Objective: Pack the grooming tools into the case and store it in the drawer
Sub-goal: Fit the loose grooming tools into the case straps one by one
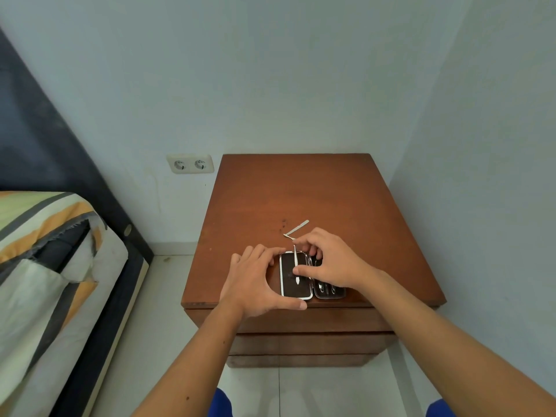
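A small black grooming case (289,275) with a silver rim lies open and flat near the front edge of the brown nightstand (316,194). Its right half (329,291) holds several metal tools. My left hand (255,281) curls around the case's left half, thumb at the front corner. My right hand (331,260) rests over the right half and pinches a thin silver tool (296,267) that lies across the left half. Another metal tool, a nail clipper with its lever raised (296,228), lies on the wood just behind my right hand.
The nightstand has closed drawer fronts (310,341) below its top. A wall stands close on the right. A bed with a striped cover (45,251) is on the left, with white floor tiles between. A double wall socket (190,164) sits behind.
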`<state>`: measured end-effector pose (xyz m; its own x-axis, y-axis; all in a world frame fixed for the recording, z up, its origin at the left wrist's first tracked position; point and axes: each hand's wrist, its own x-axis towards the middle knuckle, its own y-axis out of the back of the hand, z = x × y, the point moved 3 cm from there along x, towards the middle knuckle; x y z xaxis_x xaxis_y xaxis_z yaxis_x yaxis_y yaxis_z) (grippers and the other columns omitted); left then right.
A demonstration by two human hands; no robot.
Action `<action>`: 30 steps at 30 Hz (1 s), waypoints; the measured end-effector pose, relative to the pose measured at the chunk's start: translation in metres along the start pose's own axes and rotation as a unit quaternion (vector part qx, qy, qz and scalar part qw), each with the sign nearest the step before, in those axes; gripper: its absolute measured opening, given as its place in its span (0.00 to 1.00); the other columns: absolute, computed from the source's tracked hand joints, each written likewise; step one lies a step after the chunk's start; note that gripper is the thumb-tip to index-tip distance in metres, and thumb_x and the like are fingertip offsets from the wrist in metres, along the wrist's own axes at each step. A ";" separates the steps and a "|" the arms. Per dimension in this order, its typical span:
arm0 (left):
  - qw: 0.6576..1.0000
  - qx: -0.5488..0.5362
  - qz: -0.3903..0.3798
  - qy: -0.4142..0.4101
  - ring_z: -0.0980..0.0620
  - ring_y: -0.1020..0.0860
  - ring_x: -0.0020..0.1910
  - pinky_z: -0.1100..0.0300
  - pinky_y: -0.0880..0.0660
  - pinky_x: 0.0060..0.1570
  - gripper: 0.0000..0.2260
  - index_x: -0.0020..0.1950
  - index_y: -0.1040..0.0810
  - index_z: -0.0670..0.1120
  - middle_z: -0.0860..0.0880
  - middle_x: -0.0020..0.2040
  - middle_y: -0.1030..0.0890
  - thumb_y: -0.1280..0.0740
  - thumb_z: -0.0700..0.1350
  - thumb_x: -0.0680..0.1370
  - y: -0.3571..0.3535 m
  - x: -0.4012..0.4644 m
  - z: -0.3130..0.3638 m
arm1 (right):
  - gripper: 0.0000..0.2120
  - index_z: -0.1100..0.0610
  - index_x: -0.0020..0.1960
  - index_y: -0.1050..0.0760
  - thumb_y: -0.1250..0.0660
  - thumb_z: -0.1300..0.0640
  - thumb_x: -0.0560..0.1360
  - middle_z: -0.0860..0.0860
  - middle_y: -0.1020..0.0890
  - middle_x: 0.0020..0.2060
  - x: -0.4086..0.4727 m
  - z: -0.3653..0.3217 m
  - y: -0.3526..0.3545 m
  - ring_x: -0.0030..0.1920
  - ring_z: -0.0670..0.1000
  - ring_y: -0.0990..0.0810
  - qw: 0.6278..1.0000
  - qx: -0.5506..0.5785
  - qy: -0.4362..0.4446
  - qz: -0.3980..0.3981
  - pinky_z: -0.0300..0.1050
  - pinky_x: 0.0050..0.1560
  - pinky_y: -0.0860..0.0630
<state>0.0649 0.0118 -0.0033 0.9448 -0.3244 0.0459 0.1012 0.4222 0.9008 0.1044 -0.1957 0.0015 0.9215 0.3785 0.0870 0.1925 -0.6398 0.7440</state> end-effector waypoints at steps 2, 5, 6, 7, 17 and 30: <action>1.000 0.001 -0.002 -0.001 0.59 0.33 0.55 0.54 0.36 0.59 0.53 0.75 0.31 0.63 0.66 0.52 0.33 0.33 0.86 0.54 0.000 0.000 -0.001 | 0.30 0.48 0.67 0.21 0.19 0.43 0.68 0.42 0.26 0.53 -0.003 -0.003 0.001 0.52 0.41 0.24 0.999 -0.020 -0.002 -0.026 0.34 0.53 0.27; 1.000 -0.004 -0.001 0.000 0.59 0.33 0.55 0.54 0.37 0.59 0.53 0.75 0.31 0.62 0.65 0.53 0.32 0.32 0.85 0.54 0.001 0.000 -0.001 | 0.33 0.48 0.69 0.22 0.19 0.40 0.66 0.41 0.29 0.54 -0.008 -0.005 0.001 0.55 0.41 0.25 0.998 -0.033 -0.003 -0.054 0.37 0.58 0.26; 1.000 -0.004 0.000 -0.001 0.59 0.33 0.55 0.55 0.37 0.58 0.53 0.75 0.31 0.62 0.65 0.52 0.32 0.32 0.85 0.54 0.001 0.000 -0.001 | 0.33 0.47 0.68 0.22 0.20 0.39 0.66 0.41 0.30 0.54 -0.010 -0.006 0.002 0.56 0.40 0.26 0.998 -0.034 0.000 -0.056 0.38 0.59 0.26; 1.000 -0.005 0.000 -0.002 0.59 0.33 0.55 0.55 0.37 0.58 0.54 0.75 0.31 0.62 0.65 0.52 0.33 0.32 0.85 0.54 0.001 0.000 0.000 | 0.34 0.46 0.68 0.22 0.20 0.37 0.65 0.40 0.30 0.54 -0.011 -0.007 0.002 0.56 0.40 0.26 0.998 -0.036 0.001 -0.057 0.40 0.60 0.26; 1.000 0.001 0.000 -0.003 0.59 0.33 0.55 0.54 0.36 0.58 0.54 0.75 0.31 0.61 0.65 0.53 0.32 0.32 0.85 0.53 0.001 0.001 0.000 | 0.25 0.48 0.65 0.18 0.22 0.40 0.71 0.43 0.25 0.53 -0.014 -0.006 0.010 0.50 0.42 0.23 1.000 -0.008 0.002 0.013 0.33 0.51 0.28; 1.000 -0.001 0.002 -0.006 0.59 0.33 0.54 0.54 0.36 0.60 0.55 0.75 0.31 0.62 0.65 0.52 0.32 0.33 0.86 0.53 0.001 0.001 0.000 | 0.04 0.51 0.50 0.17 0.30 0.53 0.81 0.45 0.25 0.50 0.034 0.022 0.028 0.53 0.51 0.27 0.983 -0.167 -0.071 0.037 0.49 0.60 0.27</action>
<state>0.0657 0.0121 -0.0026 0.9413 -0.3329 0.0551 0.0979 0.4257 0.8996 0.1485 -0.2155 0.0108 0.9710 0.2276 0.0729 0.0246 -0.3985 0.9168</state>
